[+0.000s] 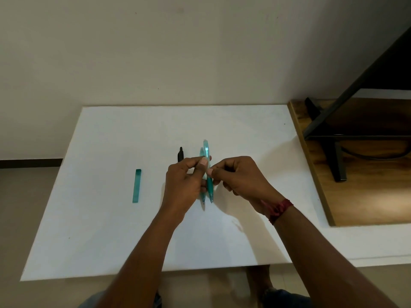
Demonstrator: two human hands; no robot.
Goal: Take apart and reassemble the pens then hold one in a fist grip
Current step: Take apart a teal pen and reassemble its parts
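Observation:
Two teal translucent pens are held upright side by side above the white board, tips pointing toward me. My left hand grips the left teal pen around its middle. My right hand pinches the right teal pen between thumb and forefinger. A teal pen cap lies flat on the board to the left. A black pen lies on the board behind my left hand, its lower part hidden by the fingers.
The white board lies on a low surface against a cream wall. To the right stands a wooden shelf with a black metal frame. A red thread band is on my right wrist.

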